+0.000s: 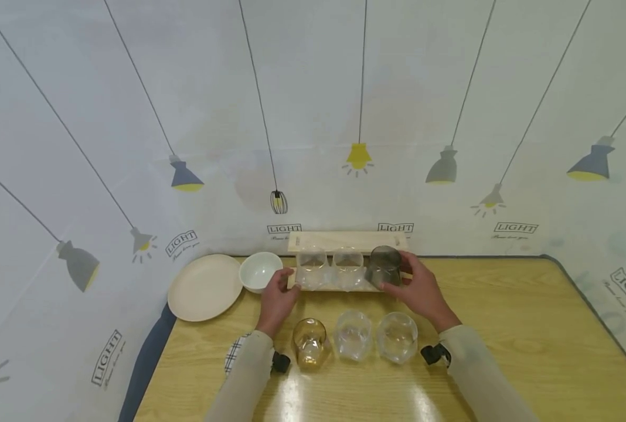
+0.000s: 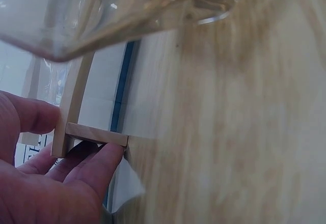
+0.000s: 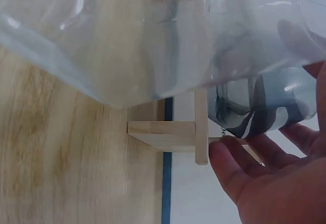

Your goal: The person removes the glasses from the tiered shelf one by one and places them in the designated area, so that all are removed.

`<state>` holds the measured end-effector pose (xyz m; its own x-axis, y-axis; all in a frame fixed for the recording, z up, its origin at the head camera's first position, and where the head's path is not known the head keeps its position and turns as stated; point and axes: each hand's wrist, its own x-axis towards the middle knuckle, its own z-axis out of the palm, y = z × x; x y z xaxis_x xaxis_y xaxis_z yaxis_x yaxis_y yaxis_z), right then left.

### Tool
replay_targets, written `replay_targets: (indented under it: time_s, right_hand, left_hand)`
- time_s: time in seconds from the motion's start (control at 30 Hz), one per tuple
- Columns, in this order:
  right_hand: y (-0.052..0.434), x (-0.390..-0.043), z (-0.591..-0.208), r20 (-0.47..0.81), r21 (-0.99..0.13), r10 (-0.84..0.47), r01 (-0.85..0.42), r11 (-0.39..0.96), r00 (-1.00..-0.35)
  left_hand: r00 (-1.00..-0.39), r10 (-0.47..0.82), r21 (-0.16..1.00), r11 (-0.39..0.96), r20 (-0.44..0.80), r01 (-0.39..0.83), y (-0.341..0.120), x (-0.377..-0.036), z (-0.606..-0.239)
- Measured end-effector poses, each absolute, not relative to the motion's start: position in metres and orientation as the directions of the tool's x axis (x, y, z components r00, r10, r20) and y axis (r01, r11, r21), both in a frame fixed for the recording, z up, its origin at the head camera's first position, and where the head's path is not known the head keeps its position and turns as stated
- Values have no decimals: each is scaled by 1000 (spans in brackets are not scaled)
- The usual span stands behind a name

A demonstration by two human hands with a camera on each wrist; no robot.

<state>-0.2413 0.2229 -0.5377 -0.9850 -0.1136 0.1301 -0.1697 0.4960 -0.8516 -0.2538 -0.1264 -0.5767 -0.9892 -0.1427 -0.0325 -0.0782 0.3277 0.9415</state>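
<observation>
A low wooden rack [image 1: 363,288] bears two clear glasses [image 1: 312,266] [image 1: 347,268] and, at its right end, a dark grey glass [image 1: 385,268]. My left hand [image 1: 279,299] grips the rack's left end; the left wrist view shows the thumb [image 2: 38,115] on the board and fingers beneath, against the leg. With my right hand [image 1: 421,291] I hold the dark glass, fingers round its right side. In the right wrist view a fingertip [image 3: 223,155] touches the board's end. Closer to me stand an amber glass [image 1: 310,344] and two clear faceted glasses [image 1: 353,335] [image 1: 398,337].
A pale plate [image 1: 205,287] and a white bowl [image 1: 261,271] stand at the back left. Behind the rack's glasses is a second wooden board [image 1: 347,239], by the wall covering. A checked item [image 1: 235,353] lies partly under my left sleeve.
</observation>
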Motion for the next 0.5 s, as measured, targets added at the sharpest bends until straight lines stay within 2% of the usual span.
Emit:
replay_targets:
  time_s: [0.27,0.5]
  right_hand:
    - [223,-244,-540,103,-869,-134,-154,471,-986]
    - [219,-242,-539,104,-864,-100,-140,483,-989]
  left_hand:
    - [-989,-146,941,330,-26,-73,-127,-256,-580]
    - [-989,-146,938,337,-35,-83,-128,-255,-580]
